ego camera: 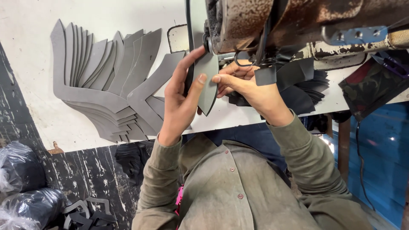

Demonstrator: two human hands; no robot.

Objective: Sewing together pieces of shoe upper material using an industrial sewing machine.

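Left hand (181, 100) curled around a pointed grey cut piece (207, 81), thumb pressed on its face, fingers wrapped behind its edge. Right hand (249, 87) pinching the same piece from the other side, thumb and forefinger closed together on its rim, just beside the left thumb. Piece held upright, its top end tucked under the rusty sewing machine head (272, 19), its tip pointing down toward the table edge. To the left on the white table (34, 34), a fanned stack of grey angled cutouts (106, 81); behind the right hand, a pile of dark pieces (304, 87)
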